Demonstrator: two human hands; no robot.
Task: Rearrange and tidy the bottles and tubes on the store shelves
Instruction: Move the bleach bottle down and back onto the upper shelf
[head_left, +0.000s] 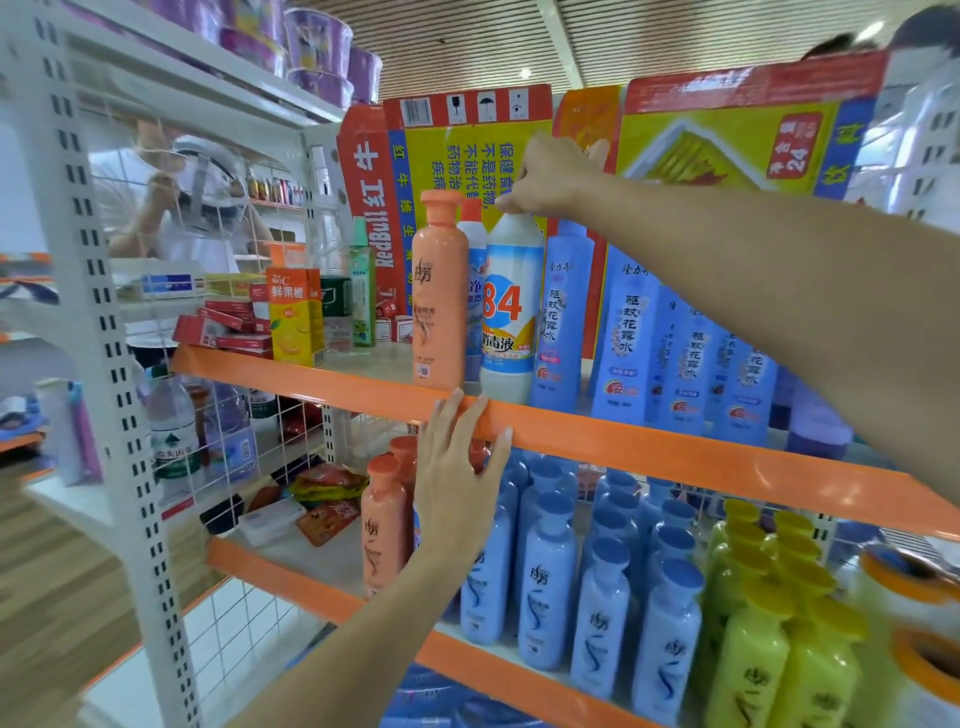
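Right hand (553, 176) pinches the white bottle's (511, 306) cap at the shelf's (623, 441) front edge; left hand (457, 478) rests flat, fingers straight, on that edge

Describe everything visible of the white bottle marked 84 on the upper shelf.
The 84 disinfectant bottle looks like white plastic, with rounded shoulders and a label in blue, white and yellow bearing large orange-red numerals. It stands upright at the front of the upper shelf, between an orange shampoo bottle and a blue repellent bottle. The right hand pinches its top, hiding the cap.
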